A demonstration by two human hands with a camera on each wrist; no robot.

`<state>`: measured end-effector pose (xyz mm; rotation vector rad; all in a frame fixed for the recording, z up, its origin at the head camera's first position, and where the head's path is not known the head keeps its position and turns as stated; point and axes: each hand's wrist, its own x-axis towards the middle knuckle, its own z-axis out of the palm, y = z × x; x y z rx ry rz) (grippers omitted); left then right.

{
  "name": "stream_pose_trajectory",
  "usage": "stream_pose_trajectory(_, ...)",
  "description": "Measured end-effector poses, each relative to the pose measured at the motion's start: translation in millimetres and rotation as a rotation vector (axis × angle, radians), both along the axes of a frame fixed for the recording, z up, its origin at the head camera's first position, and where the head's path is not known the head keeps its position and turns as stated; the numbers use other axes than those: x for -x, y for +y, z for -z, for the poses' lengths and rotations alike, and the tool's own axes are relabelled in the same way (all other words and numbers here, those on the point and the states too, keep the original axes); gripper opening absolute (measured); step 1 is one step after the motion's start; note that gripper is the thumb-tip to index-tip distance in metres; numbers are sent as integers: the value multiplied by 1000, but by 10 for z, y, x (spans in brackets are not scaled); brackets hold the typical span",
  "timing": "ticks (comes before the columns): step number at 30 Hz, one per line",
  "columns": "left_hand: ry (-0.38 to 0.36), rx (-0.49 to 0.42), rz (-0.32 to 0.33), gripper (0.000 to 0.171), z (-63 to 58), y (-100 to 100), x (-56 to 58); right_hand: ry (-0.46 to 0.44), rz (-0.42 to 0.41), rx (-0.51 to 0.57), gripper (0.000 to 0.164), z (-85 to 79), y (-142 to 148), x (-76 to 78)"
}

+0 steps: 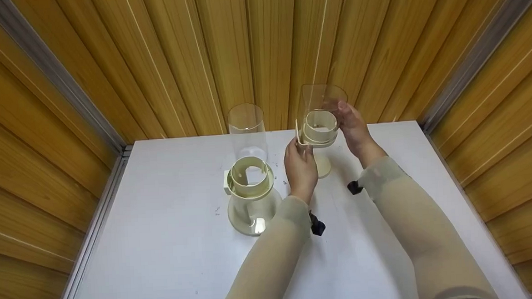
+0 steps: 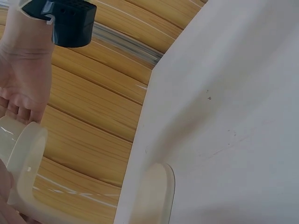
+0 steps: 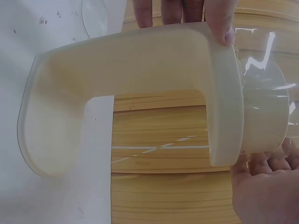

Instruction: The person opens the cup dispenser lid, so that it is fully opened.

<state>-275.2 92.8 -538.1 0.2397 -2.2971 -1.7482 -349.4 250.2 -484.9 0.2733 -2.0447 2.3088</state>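
My left hand (image 1: 301, 168) grips a cream C-shaped plastic stand (image 3: 140, 60) near its upper arm, with fingers at the collar's near side. The stand has a round collar (image 1: 321, 135) on top and a flat rounded foot (image 1: 323, 165) below. Around that collar sits a clear cylinder (image 1: 324, 93), which stands up beyond it. My right hand (image 1: 353, 126) holds the cylinder's right side, thumb and fingers curled about it. In the right wrist view, the right-hand fingers (image 3: 268, 163) lie under the clear wall and collar. In the left wrist view, only part of the stand's collar (image 2: 30, 144) shows.
To the left stands a second cream piece (image 1: 250, 189) with a round collar, a side block and a wide round base. Behind it, a second clear cylinder (image 1: 246, 127) stands upright on the white table (image 1: 171, 245). Wood-patterned walls (image 1: 224, 47) close off the back and sides.
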Motion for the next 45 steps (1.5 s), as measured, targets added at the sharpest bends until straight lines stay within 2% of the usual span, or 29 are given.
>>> stream_pose_trajectory(5, 11, 8, -5, 49, 18, -36, -104, -11, -10, 10, 76, 8, 22, -98)
stream_pose_trajectory(10, 58, 11, 24, 44, 91, -54, -201, -5, -29, 22, 86, 3, 79, -196)
stream_pose_trajectory(11, 92, 22, 29, 44, 239, -35, -156, -7, -29, 21, 91, 7, 93, -222)
stream_pose_trajectory(15, 106, 43, 58, 43, 301, -31, -263, -12, -45, 3, 101, 29, 149, -330)
stream_pose_trajectory(17, 97, 48, 69, 43, 305, -27, -317, -7, -52, -3, 100, 46, 174, -373)
stream_pose_trajectory(18, 71, 47, 75, 40, 174, -46, -414, -2, -54, -1, 97, 51, 182, -395)
stream_pose_trajectory(24, 47, 89, 135, 40, 137, -99, -557, 17, -46, 6, 75, 88, 220, -537)
stream_pose_trajectory(27, 50, 83, 173, 41, 132, -151, -599, 27, -44, -5, 73, 90, 238, -596)
stream_pose_trajectory(34, 68, 53, 216, 39, 107, -218, -642, 53, -56, -61, 72, 47, 273, -677)
stream_pose_trajectory(38, 71, 83, 252, 51, 124, -235, -676, 70, -54, -62, 66, 60, 309, -749)
stream_pose_trajectory(42, 62, 108, 301, 74, 132, -269, -690, 82, -65, -70, 68, 53, 351, -826)
stream_pose_trajectory(45, 28, 48, 362, 94, 131, -314, -688, 97, -68, -80, 67, 45, 375, -894)
